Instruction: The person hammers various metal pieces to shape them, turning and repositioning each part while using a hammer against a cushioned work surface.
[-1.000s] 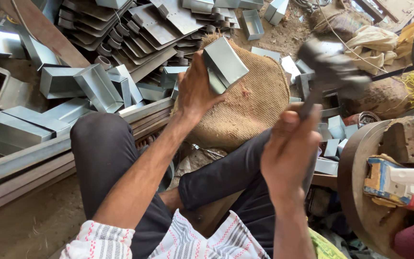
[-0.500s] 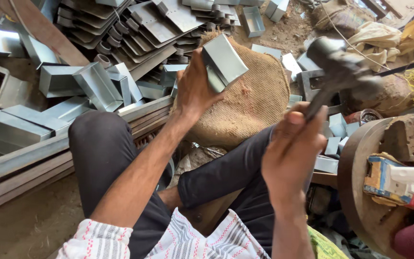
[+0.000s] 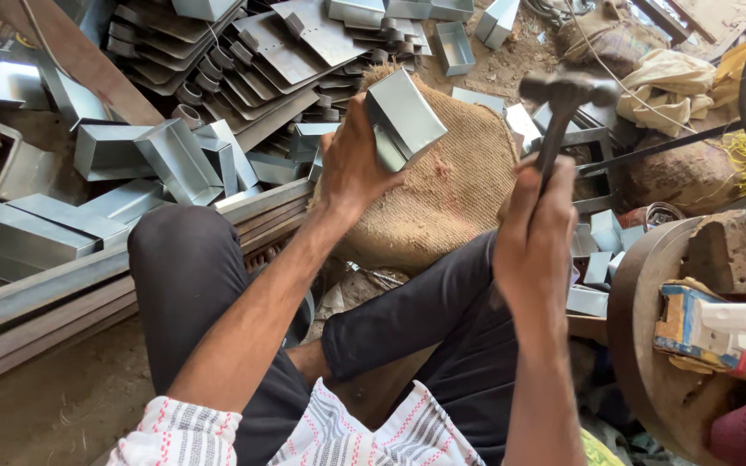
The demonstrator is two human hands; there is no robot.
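My left hand (image 3: 351, 164) grips the metal box (image 3: 403, 116) on the sack (image 3: 451, 198); right hand (image 3: 535, 233) holds the hammer (image 3: 567, 91) raised, so hammering's underway and needs careful aim.

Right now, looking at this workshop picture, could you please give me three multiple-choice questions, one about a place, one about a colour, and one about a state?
1. Where does the folded sheet-metal box sit?
A. On the burlap cushion, held by the left hand
B. On the round wooden block at right
C. On the person's knee

2. What colour are the person's trousers?
A. White
B. Black
C. Yellow

3. In what state is the hammer?
A. Lying on the ground
B. Hanging on a wall
C. Gripped in the right hand, head raised above the work

Answers:
1 A, the left hand grips the box against the burlap.
2 B, both legs are in dark black cloth.
3 C, the right fist closes round the handle and the hammer head stands up above the hand.
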